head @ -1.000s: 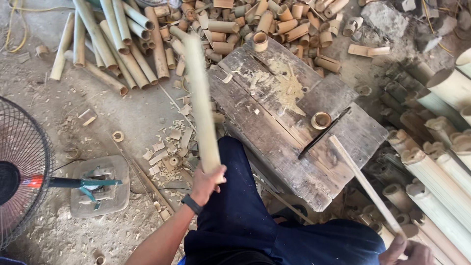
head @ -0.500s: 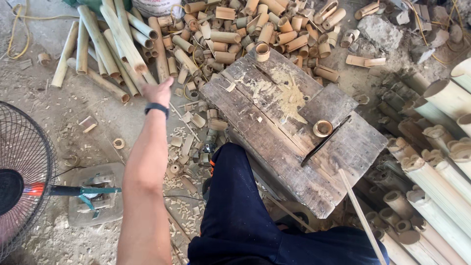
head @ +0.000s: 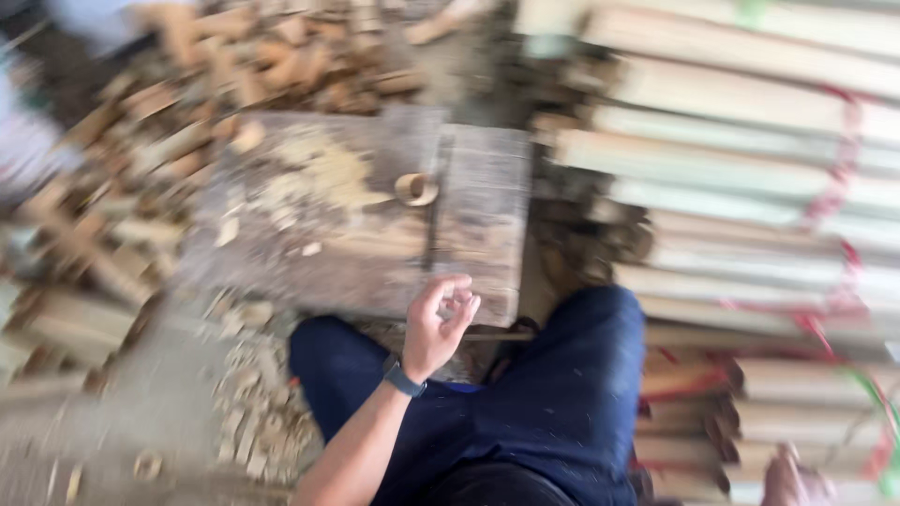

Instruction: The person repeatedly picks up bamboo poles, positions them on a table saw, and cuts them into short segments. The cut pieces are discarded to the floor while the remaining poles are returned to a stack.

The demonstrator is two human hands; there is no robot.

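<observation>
Your left hand (head: 439, 323) hovers empty, fingers loosely curled, just over the near edge of the wooden block (head: 366, 234). The bamboo ring (head: 415, 188) sits at twelve o'clock from it. Your right hand (head: 795, 483) barely shows at four o'clock; its grip I can't tell.

The block (head: 375, 234) was weathered grey-brown, streaked along its grain, with a pale yellow patch of sawdust (head: 319, 173) on top. The ring (head: 415, 188) on it was tan with a darker hollow. The trousers (head: 553, 403) were dark navy, flecked with light specks. A dark band (head: 404, 379), perhaps teal-black, circled the wrist of the left hand (head: 439, 323). The poles (head: 750, 150) were pale cream to beige, crossed by red ties (head: 844, 178), with a touch of green at one edge. The offcuts (head: 234, 66) were orange-brown through the blur, and the ground (head: 122, 422) dusty grey.
</observation>
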